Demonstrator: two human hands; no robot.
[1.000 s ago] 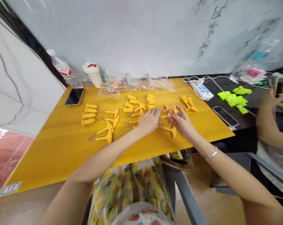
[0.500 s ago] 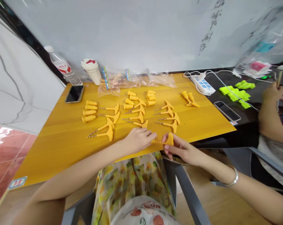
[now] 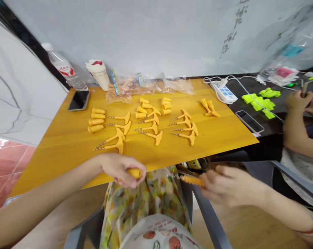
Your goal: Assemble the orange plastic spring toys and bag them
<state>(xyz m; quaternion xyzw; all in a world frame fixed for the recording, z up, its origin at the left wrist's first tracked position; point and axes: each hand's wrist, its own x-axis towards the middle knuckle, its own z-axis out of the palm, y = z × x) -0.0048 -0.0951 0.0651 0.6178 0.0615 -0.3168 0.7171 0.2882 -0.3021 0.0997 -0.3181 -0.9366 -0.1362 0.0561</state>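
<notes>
My left hand (image 3: pixel 121 171) is off the table's front edge, with its fingers curled around a short yellow plastic piece (image 3: pixel 134 173). My right hand (image 3: pixel 229 185) is lower right, over my lap, and pinches a yellow ribbed stem (image 3: pixel 194 180) with a thin metal tip. Neither hand touches the orange wooden table (image 3: pixel 57 162). On it lie rows of yellow T-handled screw-like pieces (image 3: pixel 148 128). Short yellow plastic sleeves (image 3: pixel 96 120) stand in small groups at the left, and more sit at the far right (image 3: pixel 209 108).
Along the back are a plastic bag (image 3: pixel 148 89), water bottle (image 3: pixel 64 69), cup (image 3: pixel 98 73), and phone (image 3: pixel 79 100). To the right are a power strip (image 3: pixel 224 93), a second phone (image 3: pixel 249 121), and neon-green pieces (image 3: pixel 260 103). A co-worker's hands (image 3: pixel 298 103) hold a phone.
Both hands have moved back off the table toward my lap, and they are farther apart. The yellow piece they held together has gone with them; the pieces on the table have not moved.
</notes>
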